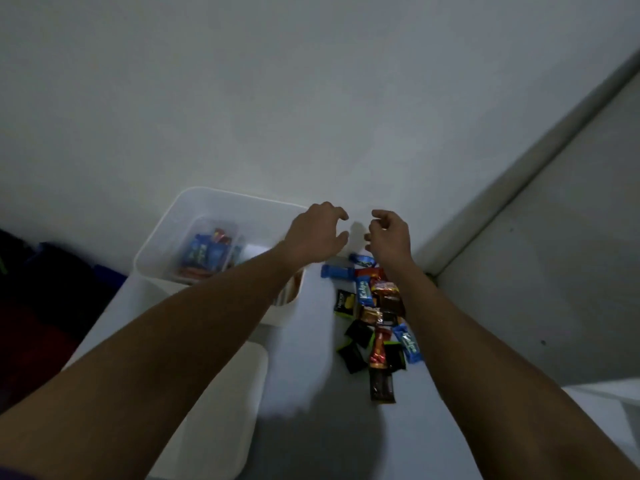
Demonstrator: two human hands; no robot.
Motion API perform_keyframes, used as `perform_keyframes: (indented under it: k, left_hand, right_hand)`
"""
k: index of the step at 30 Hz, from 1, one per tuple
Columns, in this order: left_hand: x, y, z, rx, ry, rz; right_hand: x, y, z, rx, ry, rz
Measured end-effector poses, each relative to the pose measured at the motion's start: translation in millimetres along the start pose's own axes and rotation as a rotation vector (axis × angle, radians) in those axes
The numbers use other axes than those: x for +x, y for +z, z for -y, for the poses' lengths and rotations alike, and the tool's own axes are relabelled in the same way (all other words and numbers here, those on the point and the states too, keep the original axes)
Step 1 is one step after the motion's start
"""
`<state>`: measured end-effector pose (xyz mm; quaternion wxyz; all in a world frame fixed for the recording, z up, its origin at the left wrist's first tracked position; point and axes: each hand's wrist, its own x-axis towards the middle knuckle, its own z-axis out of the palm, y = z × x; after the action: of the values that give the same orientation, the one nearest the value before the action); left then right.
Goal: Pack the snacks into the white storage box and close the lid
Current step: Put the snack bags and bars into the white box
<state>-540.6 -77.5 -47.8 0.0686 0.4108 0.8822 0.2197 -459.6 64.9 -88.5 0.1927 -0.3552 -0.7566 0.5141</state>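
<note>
The white storage box (162, 244) stands open at the table's far left, with blue and red snack packets (207, 252) inside. A pile of loose snacks (375, 317) in blue, black, red and brown wrappers lies to its right. The white lid (221, 403) lies flat in front of the box. My left hand (317, 233) hovers over the box's right rim, fingers spread and curled, holding nothing. My right hand (389, 237) hangs above the far end of the pile, fingers loosely curled and apart, nothing visible in it.
A pale wall (311, 98) rises right behind the white table (311, 341). Dark blue and red items (52, 289) sit off the table's left edge. A grey ledge and floor (554, 254) run along the right.
</note>
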Motion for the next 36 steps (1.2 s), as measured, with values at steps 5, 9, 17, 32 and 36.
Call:
perform_keyframes:
  k: [5,9,17,32,36]
  left_hand:
    - [-7,47,-39,0.013,0.04,0.131]
    - [-26,98,-36,0.087,0.107,0.328]
    - [-69,187,-9,0.307,0.232,0.556]
    - [-73,227,33,0.196,0.293,0.251]
    - [-72,230,35,0.172,0.304,0.234]
  right_hand:
    - [-22,-45,-52,-0.061,0.07,-0.012]
    - [-64,-61,-111,-0.221,0.031,0.03]
    - [-131,-78,-196,-0.752,-0.043,0.335]
    - [-142,-67,-253,-0.732,-0.098,0.205]
    - [-117,-66,-240,-0.674,-0.103,0.267]
